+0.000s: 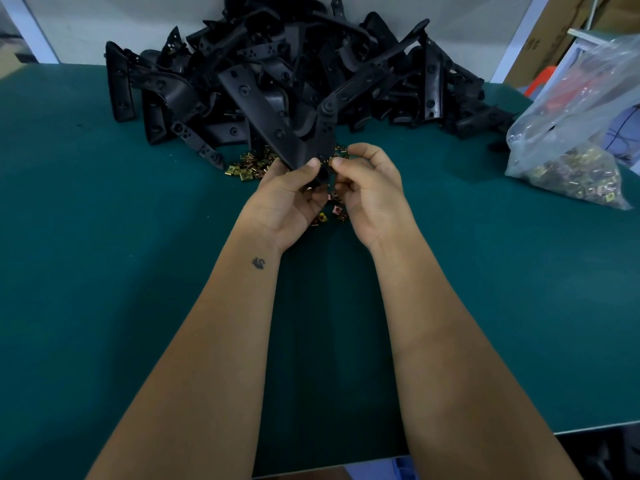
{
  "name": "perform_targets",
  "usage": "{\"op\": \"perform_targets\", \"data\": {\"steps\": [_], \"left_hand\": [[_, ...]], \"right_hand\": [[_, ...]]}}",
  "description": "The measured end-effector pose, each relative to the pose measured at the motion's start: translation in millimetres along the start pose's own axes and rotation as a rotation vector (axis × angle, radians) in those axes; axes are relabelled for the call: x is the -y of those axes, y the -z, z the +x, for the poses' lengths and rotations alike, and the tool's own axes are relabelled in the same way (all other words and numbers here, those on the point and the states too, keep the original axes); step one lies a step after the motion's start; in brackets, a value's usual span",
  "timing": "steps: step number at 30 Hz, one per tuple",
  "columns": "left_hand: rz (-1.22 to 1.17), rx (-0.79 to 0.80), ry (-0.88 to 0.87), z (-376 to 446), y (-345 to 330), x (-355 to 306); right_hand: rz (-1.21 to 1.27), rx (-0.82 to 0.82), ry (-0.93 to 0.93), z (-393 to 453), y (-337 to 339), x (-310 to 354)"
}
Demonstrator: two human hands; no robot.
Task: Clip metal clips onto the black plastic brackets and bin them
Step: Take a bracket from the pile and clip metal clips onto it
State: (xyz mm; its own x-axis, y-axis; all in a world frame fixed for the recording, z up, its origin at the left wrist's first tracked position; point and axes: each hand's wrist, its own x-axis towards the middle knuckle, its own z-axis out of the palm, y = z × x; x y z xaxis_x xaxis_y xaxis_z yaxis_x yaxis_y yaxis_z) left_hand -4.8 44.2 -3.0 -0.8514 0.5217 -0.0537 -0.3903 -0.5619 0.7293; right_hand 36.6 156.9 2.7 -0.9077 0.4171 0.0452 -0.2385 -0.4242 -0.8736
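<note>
- The black plastic bracket point(273, 123) you hold is a long flat strip with round bosses, tilted up and away from you, its near end between your thumbs.
- More brackets lie in a tangled heap point(294, 64) at the table's far edge.
- Loose brass-coloured metal clips point(251, 166) lie scattered just before the heap, under your hands.

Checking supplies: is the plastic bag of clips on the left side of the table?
No, the plastic bag of clips lies at the table's right edge.
</note>
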Motion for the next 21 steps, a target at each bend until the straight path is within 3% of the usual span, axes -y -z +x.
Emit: {"op": "perform_targets", "data": {"steps": [21], "left_hand": [[0.089,0.104,0.043,-2.7,1.6,-2.0]], "right_hand": [[-0.066,0.102,-0.022,-0.7,5.1,3.7]]}}
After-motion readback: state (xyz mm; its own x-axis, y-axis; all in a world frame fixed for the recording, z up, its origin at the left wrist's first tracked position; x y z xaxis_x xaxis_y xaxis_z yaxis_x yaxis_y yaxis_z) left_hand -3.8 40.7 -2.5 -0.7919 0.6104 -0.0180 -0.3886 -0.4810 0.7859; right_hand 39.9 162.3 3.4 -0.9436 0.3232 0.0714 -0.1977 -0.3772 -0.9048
